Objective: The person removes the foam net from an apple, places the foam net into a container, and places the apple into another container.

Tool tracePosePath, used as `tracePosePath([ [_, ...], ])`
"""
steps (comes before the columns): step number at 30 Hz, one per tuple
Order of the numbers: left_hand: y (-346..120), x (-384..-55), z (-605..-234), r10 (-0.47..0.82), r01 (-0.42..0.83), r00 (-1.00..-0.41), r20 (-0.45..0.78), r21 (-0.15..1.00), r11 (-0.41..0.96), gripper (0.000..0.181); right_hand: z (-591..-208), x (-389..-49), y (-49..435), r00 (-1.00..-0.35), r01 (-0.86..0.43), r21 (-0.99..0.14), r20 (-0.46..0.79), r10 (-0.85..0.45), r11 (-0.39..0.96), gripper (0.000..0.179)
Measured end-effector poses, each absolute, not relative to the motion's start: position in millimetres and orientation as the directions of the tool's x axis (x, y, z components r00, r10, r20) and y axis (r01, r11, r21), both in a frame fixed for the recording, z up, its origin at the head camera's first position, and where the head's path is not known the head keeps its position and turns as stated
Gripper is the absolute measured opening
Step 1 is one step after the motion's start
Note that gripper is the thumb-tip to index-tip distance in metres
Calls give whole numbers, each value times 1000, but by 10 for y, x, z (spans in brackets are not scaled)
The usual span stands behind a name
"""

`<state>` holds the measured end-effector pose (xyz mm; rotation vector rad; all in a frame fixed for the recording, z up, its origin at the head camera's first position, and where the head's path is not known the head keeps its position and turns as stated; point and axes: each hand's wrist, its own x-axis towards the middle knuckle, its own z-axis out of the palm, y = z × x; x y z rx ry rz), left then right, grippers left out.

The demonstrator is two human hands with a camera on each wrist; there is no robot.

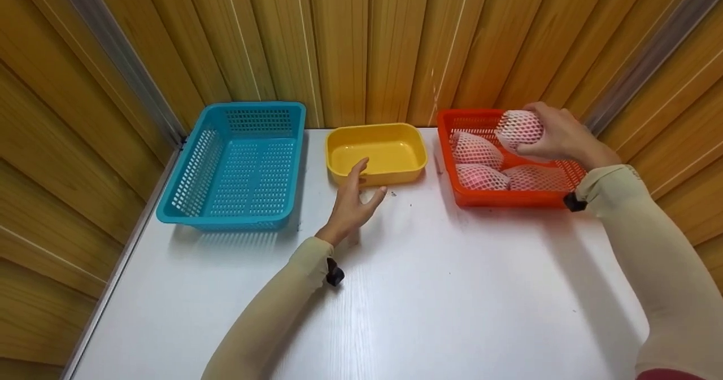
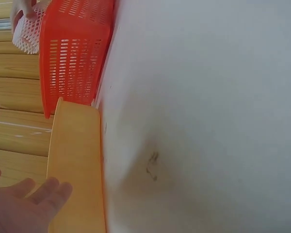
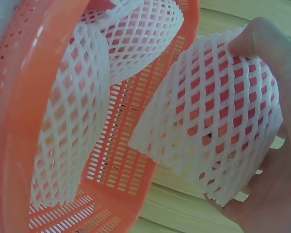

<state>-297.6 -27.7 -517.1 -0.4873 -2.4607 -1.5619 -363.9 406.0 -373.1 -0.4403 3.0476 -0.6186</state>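
In the head view my right hand holds a reddish fruit in a white foam net above the red basket. The right wrist view has the thumb on top of the net and fingers beneath; the fruit's exact kind is hidden by the mesh. Inside the basket lie other netted pieces, one of them at the front left and another at the front right. My left hand hovers with spread fingers at the front of the yellow tub, holding nothing.
A blue perforated basket stands on the left of the white table, with nothing visible inside. Behind the containers rises a wood-panelled wall, with side walls at left and right. Small dark marks show on the tabletop.
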Motion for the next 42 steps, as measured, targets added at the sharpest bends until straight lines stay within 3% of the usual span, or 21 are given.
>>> tracePosePath([
  [10, -466, -2868, -5225, 144, 361, -932, 331, 836, 414, 76, -3810, -3537, 4013, -947, -319, -381, 85, -311, 868, 76],
  [28, -732, -2686, -5219, 136, 362, -931, 339, 814, 455, 76, -3862, -3386, 3805, -948, -308, -434, 64, -312, 847, 84],
  [42, -847, -2580, -5245, 137, 351, -936, 324, 849, 395, 76, -3809, -3305, 3534, -931, -353, -438, 76, -357, 827, 83],
])
